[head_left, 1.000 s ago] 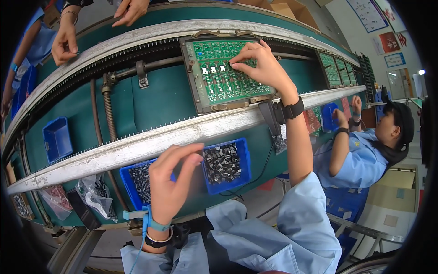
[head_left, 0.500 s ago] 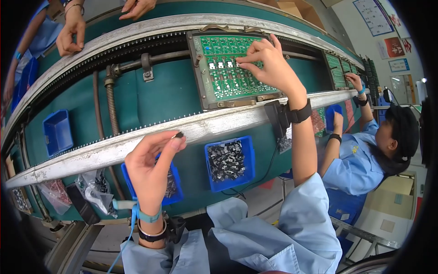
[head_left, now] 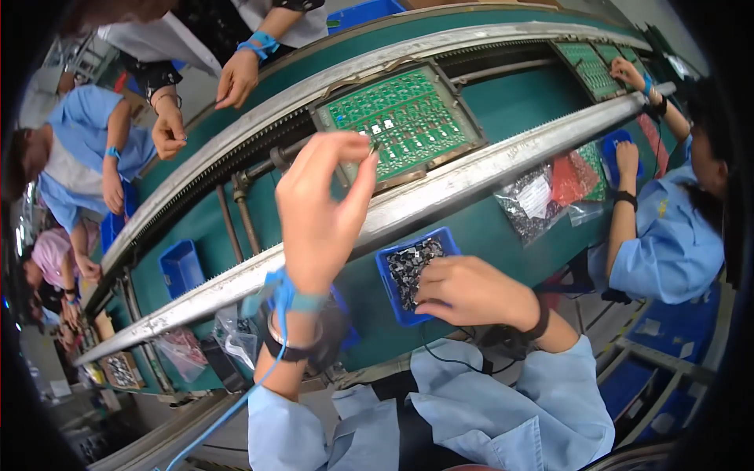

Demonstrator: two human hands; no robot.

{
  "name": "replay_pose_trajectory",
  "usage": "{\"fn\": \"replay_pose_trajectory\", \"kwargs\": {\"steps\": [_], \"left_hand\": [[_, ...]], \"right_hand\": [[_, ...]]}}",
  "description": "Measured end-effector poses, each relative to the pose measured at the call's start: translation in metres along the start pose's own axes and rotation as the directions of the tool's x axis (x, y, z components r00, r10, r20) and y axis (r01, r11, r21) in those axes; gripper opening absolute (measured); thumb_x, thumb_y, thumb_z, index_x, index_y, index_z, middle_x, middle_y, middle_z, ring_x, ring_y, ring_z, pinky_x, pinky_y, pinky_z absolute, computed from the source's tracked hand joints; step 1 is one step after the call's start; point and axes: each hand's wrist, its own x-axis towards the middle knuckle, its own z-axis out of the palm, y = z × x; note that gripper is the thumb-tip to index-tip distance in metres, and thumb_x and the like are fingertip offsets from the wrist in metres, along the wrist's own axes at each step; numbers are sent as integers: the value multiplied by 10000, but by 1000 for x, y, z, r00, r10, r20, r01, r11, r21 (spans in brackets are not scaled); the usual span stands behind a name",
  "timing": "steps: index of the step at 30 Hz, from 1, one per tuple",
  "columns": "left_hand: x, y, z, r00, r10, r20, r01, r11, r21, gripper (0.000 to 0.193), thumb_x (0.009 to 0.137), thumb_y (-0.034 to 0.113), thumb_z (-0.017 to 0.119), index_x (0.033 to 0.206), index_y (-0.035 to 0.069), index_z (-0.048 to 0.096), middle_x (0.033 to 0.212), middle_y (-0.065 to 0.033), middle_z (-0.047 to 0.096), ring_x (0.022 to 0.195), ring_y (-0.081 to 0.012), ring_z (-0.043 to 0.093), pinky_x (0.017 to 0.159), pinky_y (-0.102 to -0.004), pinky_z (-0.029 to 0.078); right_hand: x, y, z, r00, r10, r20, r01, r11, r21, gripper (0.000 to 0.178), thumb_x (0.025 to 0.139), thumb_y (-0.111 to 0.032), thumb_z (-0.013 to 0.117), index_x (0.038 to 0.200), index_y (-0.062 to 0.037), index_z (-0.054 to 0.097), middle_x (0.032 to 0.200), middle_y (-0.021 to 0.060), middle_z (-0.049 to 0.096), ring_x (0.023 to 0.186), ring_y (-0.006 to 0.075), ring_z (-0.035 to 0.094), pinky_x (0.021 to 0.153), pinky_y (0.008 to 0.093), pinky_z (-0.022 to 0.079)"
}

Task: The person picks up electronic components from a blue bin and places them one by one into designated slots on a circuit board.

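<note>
A green circuit board point(head_left: 428, 118) sits in a dark frame on the rails, with two white parts standing out on it. My left hand point(head_left: 318, 208) is raised over the board's near left corner, thumb and forefinger pinched on a small black component point(head_left: 375, 146). Its fingers hide that part of the board. Below the near rail, my right hand point(head_left: 475, 290) reaches into a blue bin point(head_left: 387, 279) heaped with small black components point(head_left: 407, 269). Those fingers are curled down among the pieces; whatever they grip is hidden.
A metal rail point(head_left: 448, 187) crosses between the board and the bin. Another blue bin point(head_left: 181, 267) lies beyond it at left. Plastic bags of parts point(head_left: 534, 200) rest at right. Co-workers' hands point(head_left: 237, 78) hover across the line; another person point(head_left: 667, 235) works at right.
My right hand has left the board and dropped into the bin of components. My left hand has moved up and right to the board with its black component. The head view has shifted.
</note>
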Motion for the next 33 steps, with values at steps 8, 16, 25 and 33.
{"fn": "replay_pose_trajectory", "kwargs": {"steps": [8,16,25,33], "left_hand": [[62,-84,68,925,165,344,-225,964,144,108,768,20,669,807,2,569,825,-153,627,834,-364,605,758,-443,477],[66,-100,85,824,156,545,-372,874,313,105,783,49,694,806,2,604,869,-125,672,890,-329,628,920,-425,461],[67,-102,86,801,227,554,-440,851,288,96,784,41,680,799,10,590,831,-114,654,865,-338,614,1006,-490,428],[66,-97,89,802,236,549,-467,820,331,95,781,44,667,776,20,575,788,-123,628,831,-342,603,1016,-500,427]], "right_hand": [[0,48,74,968,-62,-242,-25,940,-340,144,753,-194,690,807,-72,635,812,39,558,842,202,558,774,315,419],[-6,52,78,955,-97,-281,3,949,-315,52,781,-131,632,790,-80,623,817,47,545,851,200,565,774,315,430],[-8,56,86,912,-34,-409,45,999,15,65,809,-113,651,851,-64,643,828,46,564,777,231,629,680,349,518],[-9,51,76,909,-17,-418,48,997,65,88,831,-92,644,903,-46,667,843,81,575,763,219,635,656,330,531]]}}
